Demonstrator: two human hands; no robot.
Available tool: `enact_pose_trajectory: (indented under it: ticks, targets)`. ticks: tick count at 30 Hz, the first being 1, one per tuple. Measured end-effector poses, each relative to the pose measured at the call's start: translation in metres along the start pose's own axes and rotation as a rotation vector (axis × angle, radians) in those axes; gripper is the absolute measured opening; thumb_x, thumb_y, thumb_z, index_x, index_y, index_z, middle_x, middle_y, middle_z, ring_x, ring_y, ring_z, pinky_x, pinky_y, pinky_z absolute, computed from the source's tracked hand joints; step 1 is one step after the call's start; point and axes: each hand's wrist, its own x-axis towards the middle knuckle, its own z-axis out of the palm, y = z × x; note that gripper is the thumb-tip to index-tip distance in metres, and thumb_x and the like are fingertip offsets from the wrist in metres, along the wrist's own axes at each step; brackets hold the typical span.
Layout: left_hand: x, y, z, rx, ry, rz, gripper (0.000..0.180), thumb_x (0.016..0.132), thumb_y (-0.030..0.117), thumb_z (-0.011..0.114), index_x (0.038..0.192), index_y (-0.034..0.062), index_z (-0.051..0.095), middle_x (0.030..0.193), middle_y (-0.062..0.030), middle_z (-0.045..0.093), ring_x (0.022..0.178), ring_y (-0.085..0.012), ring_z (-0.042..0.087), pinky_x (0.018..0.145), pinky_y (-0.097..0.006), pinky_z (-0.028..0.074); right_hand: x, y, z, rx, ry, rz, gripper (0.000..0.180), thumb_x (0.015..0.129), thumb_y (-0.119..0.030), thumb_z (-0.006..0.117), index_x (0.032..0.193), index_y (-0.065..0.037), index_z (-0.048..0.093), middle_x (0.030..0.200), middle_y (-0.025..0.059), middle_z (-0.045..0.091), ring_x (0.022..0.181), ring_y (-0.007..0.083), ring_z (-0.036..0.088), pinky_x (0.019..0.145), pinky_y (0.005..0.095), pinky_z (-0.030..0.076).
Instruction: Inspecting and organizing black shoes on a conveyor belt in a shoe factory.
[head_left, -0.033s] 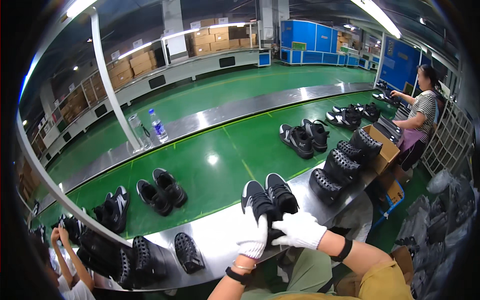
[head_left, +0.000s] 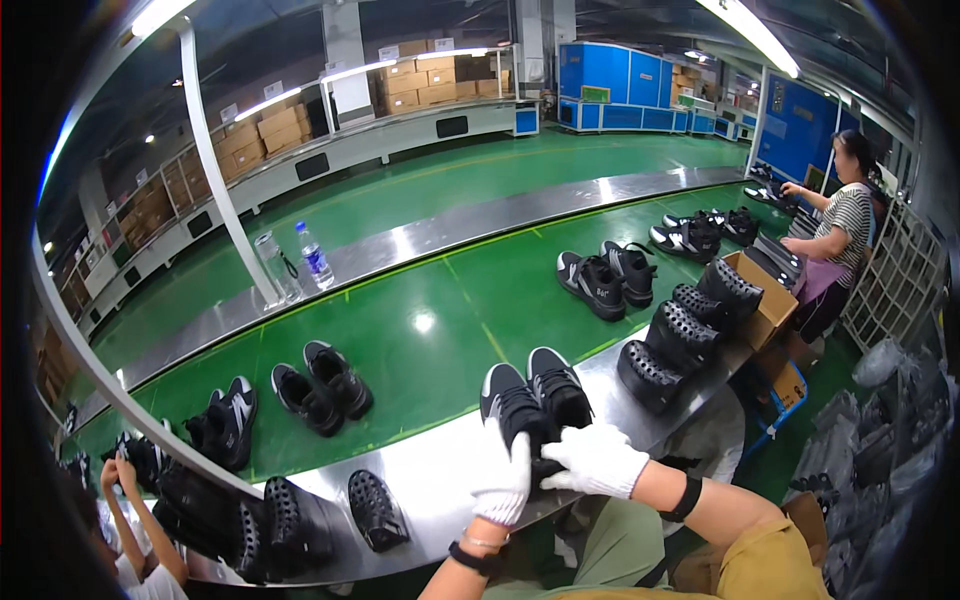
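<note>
A pair of black sneakers with grey toes stands at the near edge of the line, toes pointing away from me. My left hand (head_left: 503, 478), in a white knitted glove, grips the heel of the left sneaker (head_left: 512, 400) from its left side. From the right, my right hand (head_left: 595, 460), gloved likewise, has its fingers closed at the heel of that same shoe, beside the right sneaker (head_left: 560, 390). The gloves hide both heels in part. A black perforated shoe form (head_left: 377, 510) lies on the metal edge to the left.
More perforated black forms (head_left: 683, 335) stand in a row at the right, by a cardboard box (head_left: 765, 300). Pairs of sneakers (head_left: 606, 280) sit along the green belt (head_left: 420, 290). Bottles (head_left: 314, 256) stand on the far metal ledge. One person (head_left: 845, 230) works at right; another's hands (head_left: 120, 472) show lower left.
</note>
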Motion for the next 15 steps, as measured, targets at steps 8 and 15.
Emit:
enact_pose_trajectory:
  ticks: [8,15]
  targets:
    - [-0.081,-0.063,-0.052,0.083,0.088,-0.134,0.038,0.094,0.025,0.071,0.119,-0.0024,0.066,0.107,-0.0242,0.070,0.099,-0.0401,0.067,0.091,-0.049,0.053,0.146,0.009,-0.006,0.019,0.090,-0.135,0.038,0.091,-0.042,0.069,0.110,-0.009,0.072,0.100,0.0207,0.067,0.092,0.0400,0.070,0.080,0.0508,0.056]
    - [-0.101,-0.080,-0.072,0.300,0.126,0.116,0.033,0.098,0.025,0.065,0.118,-0.0017,0.067,0.111,-0.0255,0.069,0.100,-0.0442,0.064,0.092,-0.051,0.051,0.266,0.030,-0.020,0.001,0.349,0.077,0.025,0.093,-0.027,0.063,0.108,-0.008,0.069,0.109,0.0244,0.064,0.094,0.0419,0.071,0.080,0.0525,0.057]
